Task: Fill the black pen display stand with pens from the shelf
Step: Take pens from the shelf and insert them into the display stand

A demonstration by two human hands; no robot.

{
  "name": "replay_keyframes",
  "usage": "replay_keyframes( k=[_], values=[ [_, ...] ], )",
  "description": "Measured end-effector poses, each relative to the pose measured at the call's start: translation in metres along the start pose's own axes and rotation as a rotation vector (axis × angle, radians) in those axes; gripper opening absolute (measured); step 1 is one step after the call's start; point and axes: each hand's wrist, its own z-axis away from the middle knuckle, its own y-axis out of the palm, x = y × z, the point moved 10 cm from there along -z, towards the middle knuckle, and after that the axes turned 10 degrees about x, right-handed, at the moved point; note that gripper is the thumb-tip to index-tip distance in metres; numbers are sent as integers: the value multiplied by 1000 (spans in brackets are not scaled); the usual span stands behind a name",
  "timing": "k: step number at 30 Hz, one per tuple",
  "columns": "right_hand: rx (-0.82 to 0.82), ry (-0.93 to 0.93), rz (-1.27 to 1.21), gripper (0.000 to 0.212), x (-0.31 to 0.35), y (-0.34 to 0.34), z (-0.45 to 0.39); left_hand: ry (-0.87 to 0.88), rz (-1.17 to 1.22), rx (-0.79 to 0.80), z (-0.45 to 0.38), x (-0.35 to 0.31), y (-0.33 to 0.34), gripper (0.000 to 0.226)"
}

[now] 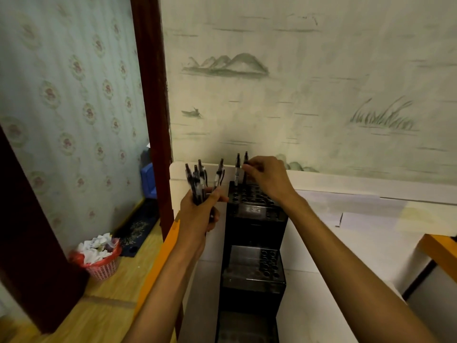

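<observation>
Pens (197, 180) for the task: a bundle of several, clip ends up, sits in the left hand (197, 214). Left grip is clenched round the lower barrels, thumb across the front; forearm rises from the bottom edge, wrist straight, hand just left of the stand. Judgement: the bundle is held upright and close so that single pens can be drawn off without reaching away.

Black pen display stand (252, 243) stands on the white bench (333, 280), at centre, against a white back panel (346, 181). It is stepped in tiers; the top tier shows a grid of round holes, mostly unfilled, and a lower tier also shows open holes.

One pen (238, 169) stands upright in the back row of the top tier. Just beside it a second pen (245, 167) is pinched near its upper end by the right hand (267, 179). Right grip: fingertips and thumb grasping that pen, remaining fingers curled. Whether its tip is already seated in a hole cannot be told; the hand covers it. Right forearm comes up diagonally from the lower right, wrist bent downward over the stand's back corner, which suits a vertical insertion.

Judgement: filling is at an early stage.
</observation>
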Motion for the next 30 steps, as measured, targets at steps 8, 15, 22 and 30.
replay_keyframes(
  k=[8,15,22,30],
  values=[
    [-18,65,111,34,-1,-8,11,-31,8,11,2,-1,6,12],
    [150,-16,-471,17,22,-6,31,-56,39,56,-2,-3,24,20],
    [247,-28,-643,19,23,4,40,-70,47,79,-2,-3,34,22],
    [165,0,-741,13,16,8,39,-131,86,116,-1,3,42,25]
  ],
)
